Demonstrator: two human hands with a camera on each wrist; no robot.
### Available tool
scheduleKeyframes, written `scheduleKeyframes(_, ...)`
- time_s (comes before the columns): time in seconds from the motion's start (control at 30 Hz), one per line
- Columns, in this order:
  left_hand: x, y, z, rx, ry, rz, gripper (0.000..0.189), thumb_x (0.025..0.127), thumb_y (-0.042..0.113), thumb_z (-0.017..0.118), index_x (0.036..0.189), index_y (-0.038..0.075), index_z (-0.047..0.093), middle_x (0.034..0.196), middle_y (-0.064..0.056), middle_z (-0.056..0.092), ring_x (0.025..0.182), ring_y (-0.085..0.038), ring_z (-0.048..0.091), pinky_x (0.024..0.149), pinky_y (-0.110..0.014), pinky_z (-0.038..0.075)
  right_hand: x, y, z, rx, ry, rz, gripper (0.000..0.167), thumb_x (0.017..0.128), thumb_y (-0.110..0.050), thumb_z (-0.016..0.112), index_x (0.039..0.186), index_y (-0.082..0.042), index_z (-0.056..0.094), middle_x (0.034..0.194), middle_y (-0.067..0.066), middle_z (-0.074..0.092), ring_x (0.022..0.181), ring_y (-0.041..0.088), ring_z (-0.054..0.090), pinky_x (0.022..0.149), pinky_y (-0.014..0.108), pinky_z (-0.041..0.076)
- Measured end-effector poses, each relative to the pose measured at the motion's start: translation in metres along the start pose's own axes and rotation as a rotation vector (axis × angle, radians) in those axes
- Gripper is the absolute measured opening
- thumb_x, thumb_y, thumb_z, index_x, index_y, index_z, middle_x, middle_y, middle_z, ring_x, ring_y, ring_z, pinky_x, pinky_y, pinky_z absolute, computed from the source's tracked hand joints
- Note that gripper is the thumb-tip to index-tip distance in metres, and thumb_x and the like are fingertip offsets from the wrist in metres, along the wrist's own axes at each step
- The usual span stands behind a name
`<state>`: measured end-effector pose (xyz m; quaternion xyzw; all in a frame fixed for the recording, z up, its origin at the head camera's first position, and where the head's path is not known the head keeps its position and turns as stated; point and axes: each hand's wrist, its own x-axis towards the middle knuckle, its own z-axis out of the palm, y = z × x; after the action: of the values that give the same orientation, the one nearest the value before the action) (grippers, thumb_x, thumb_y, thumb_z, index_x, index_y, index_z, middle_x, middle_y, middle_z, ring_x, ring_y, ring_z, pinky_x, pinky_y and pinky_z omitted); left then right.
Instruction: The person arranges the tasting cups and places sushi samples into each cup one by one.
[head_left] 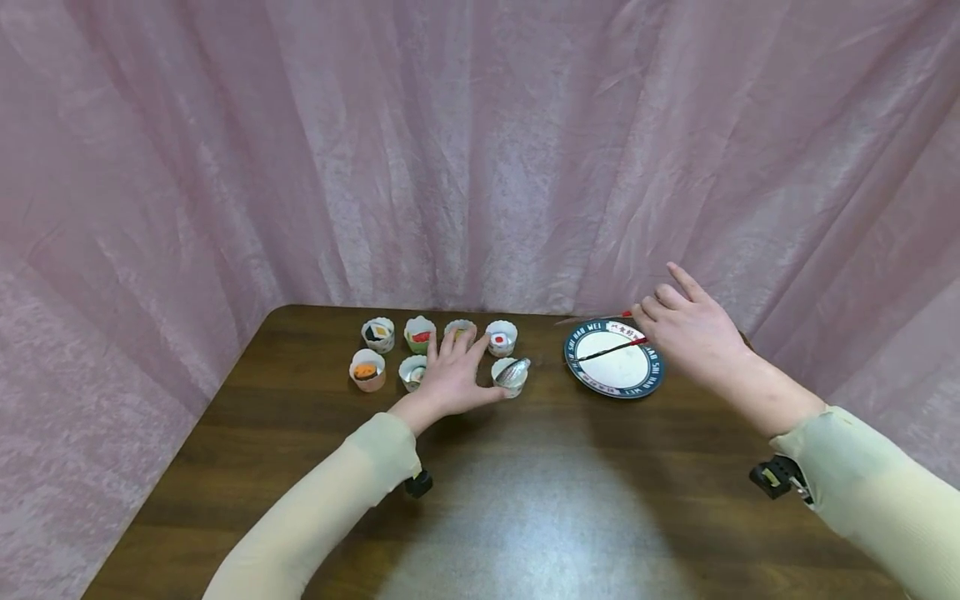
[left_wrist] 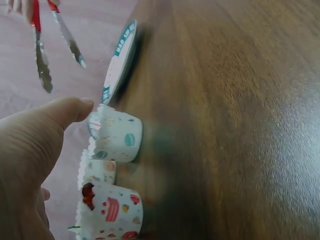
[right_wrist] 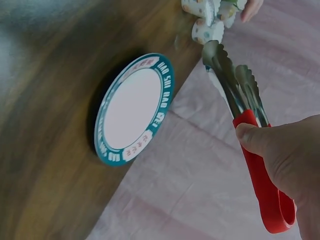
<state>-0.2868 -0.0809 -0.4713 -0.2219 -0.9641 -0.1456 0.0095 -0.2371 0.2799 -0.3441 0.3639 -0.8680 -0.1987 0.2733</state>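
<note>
My right hand (head_left: pixel 693 329) grips red-handled metal tongs (right_wrist: pixel 257 170) above the plate. The tongs' scalloped tips stand apart with nothing between them. Spread over the paper cups is my left hand (head_left: pixel 453 375), its thumb right at the rim of a front cup (left_wrist: pixel 120 135). In that cup leans a silvery, fish-skin-like piece (head_left: pixel 513 372). The left hand partly covers the middle cups, including a front one (head_left: pixel 412 372) with a pale piece. A round white plate (right_wrist: pixel 132 110) with a teal lettered rim lies under the tongs, bearing no food.
Other patterned paper cups stand in two rows: one with an orange piece (head_left: pixel 365 371), one with a black-and-white piece (head_left: pixel 377 332), one with a red piece (head_left: pixel 422 336), one with a red-centred white roll (head_left: pixel 501 338). A pink curtain (head_left: pixel 465 150) hangs behind the wooden table (head_left: pixel 525 517).
</note>
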Motion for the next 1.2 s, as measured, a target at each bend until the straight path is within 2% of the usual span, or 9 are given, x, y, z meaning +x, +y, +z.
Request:
scheduleKeyframes(0.13, -0.008, -0.004, -0.011, -0.010, 0.027, 0.017, 0.101, 0.084, 0.070, 0.067, 0.164, 0.021, 0.028, 0.166, -0.011, 0.025, 0.156, -0.037, 0.004, 0.118, -0.067, -0.002, -0.011, 0.002, 0.001, 0.013, 0.005, 0.050, 0.036, 0.076, -0.002, 0.082, 0.110, 0.003, 0.070, 0.099, 0.014, 0.068, 0.103, 0.038, 0.055, 0.122, 0.056, 0.018)
scheduleKeyframes(0.23, -0.015, -0.010, -0.016, -0.009, 0.059, 0.029, 0.099, 0.085, 0.072, 0.066, 0.162, 0.021, 0.032, 0.166, -0.010, 0.025, 0.156, -0.037, 0.005, 0.118, -0.068, 0.001, -0.019, 0.003, 0.002, 0.030, -0.002, 0.081, 0.045, 0.071, -0.006, 0.087, 0.112, 0.003, 0.070, 0.099, 0.014, 0.067, 0.104, 0.039, 0.055, 0.122, 0.056, 0.016)
scheduleKeyframes(0.4, -0.030, -0.022, -0.024, 0.003, 0.072, 0.029, 0.098, 0.085, 0.075, 0.062, 0.162, 0.022, 0.032, 0.169, -0.009, 0.020, 0.155, -0.037, 0.005, 0.119, -0.065, -0.005, -0.033, 0.004, 0.003, 0.068, -0.002, 0.132, 0.057, 0.064, -0.010, 0.093, 0.115, 0.003, 0.069, 0.100, 0.015, 0.068, 0.102, 0.041, 0.054, 0.123, 0.056, 0.015)
scheduleKeyframes(0.47, -0.037, -0.027, -0.026, 0.023, 0.071, 0.023, 0.098, 0.086, 0.076, 0.061, 0.163, 0.022, 0.031, 0.169, -0.009, 0.018, 0.156, -0.037, 0.003, 0.118, -0.065, -0.006, -0.039, 0.004, 0.004, 0.084, 0.011, 0.154, 0.058, 0.064, -0.014, 0.094, 0.114, 0.003, 0.069, 0.098, 0.016, 0.068, 0.101, 0.041, 0.055, 0.122, 0.056, 0.016)
scheduleKeyframes(0.67, -0.057, -0.040, -0.032, 0.057, 0.094, 0.027, 0.097, 0.087, 0.073, 0.063, 0.163, 0.021, 0.031, 0.168, -0.011, 0.020, 0.156, -0.035, 0.000, 0.117, -0.070, 0.003, -0.057, 0.001, 0.009, 0.140, 0.015, 0.231, 0.060, 0.066, -0.021, 0.093, 0.114, 0.004, 0.068, 0.094, 0.018, 0.065, 0.099, 0.043, 0.055, 0.120, 0.059, 0.018)
scheduleKeyframes(0.87, -0.075, -0.047, -0.032, 0.104, 0.129, 0.048, 0.097, 0.086, 0.075, 0.062, 0.162, 0.020, 0.034, 0.168, -0.010, 0.022, 0.156, -0.035, 0.003, 0.118, -0.068, 0.001, -0.072, -0.008, 0.017, 0.205, -0.029, 0.334, 0.061, 0.068, -0.025, 0.094, 0.116, 0.004, 0.068, 0.098, 0.018, 0.067, 0.098, 0.045, 0.056, 0.116, 0.063, 0.024)
scheduleKeyframes(0.97, -0.085, -0.048, -0.031, 0.097, 0.147, 0.066, 0.096, 0.086, 0.072, 0.065, 0.161, 0.019, 0.036, 0.168, -0.011, 0.023, 0.156, -0.036, 0.006, 0.118, -0.068, 0.001, -0.082, -0.018, 0.024, 0.231, -0.041, 0.371, 0.059, 0.069, -0.027, 0.093, 0.114, 0.003, 0.069, 0.097, 0.019, 0.068, 0.096, 0.045, 0.057, 0.112, 0.064, 0.027)
scheduleKeyframes(1.1, -0.098, -0.046, -0.025, 0.099, 0.143, 0.100, 0.095, 0.086, 0.071, 0.065, 0.160, 0.019, 0.037, 0.167, -0.013, 0.024, 0.155, -0.038, 0.009, 0.118, -0.069, 0.002, -0.095, -0.034, 0.033, 0.269, -0.059, 0.422, 0.056, 0.070, -0.033, 0.092, 0.108, 0.002, 0.070, 0.091, 0.017, 0.067, 0.091, 0.043, 0.057, 0.106, 0.065, 0.033)
scheduleKeyframes(1.2, -0.107, -0.044, -0.019, 0.099, 0.139, 0.118, 0.095, 0.086, 0.071, 0.065, 0.160, 0.018, 0.038, 0.166, -0.015, 0.027, 0.154, -0.039, 0.011, 0.117, -0.069, 0.005, -0.102, -0.045, 0.039, 0.318, -0.117, 0.497, 0.054, 0.072, -0.039, 0.091, 0.103, 0.001, 0.071, 0.084, 0.013, 0.066, 0.086, 0.040, 0.057, 0.097, 0.063, 0.039)
